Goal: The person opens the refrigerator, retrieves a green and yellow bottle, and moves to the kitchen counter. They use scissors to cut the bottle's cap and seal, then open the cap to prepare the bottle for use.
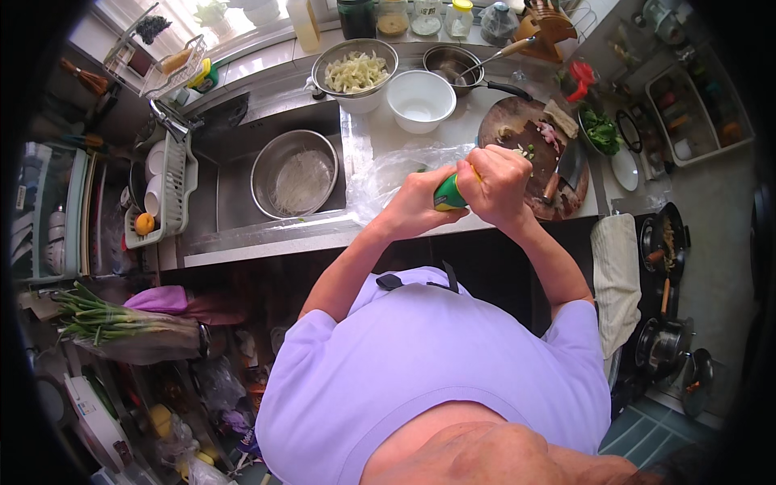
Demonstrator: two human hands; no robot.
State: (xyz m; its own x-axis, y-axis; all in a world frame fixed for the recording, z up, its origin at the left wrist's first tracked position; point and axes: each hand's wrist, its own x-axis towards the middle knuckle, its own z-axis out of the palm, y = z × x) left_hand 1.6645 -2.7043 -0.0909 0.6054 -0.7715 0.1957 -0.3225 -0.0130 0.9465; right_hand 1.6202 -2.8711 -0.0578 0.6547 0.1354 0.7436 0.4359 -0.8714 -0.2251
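Observation:
My left hand [418, 203] is wrapped around a small green and yellow container [448, 193], held up in front of the counter edge. My right hand [496, 182] is closed over the container's upper end, where a sliver of yellow shows; the rest of that end is hidden by the fingers. Behind my hands lies a clear plastic bag [388, 173] on the counter. Just beyond my right hand is a round wooden chopping board [509, 118]. It bears a cleaver [570, 167], pinkish meat pieces [548, 134] and chopped bits of green and white.
Left of the counter, a steel basin [294, 174] sits in the sink [233, 194]. At the back stand a colander of cut pale vegetables [357, 71], a white bowl [421, 102] and a saucepan [453, 68]. A wok [670, 236] with food is at the right.

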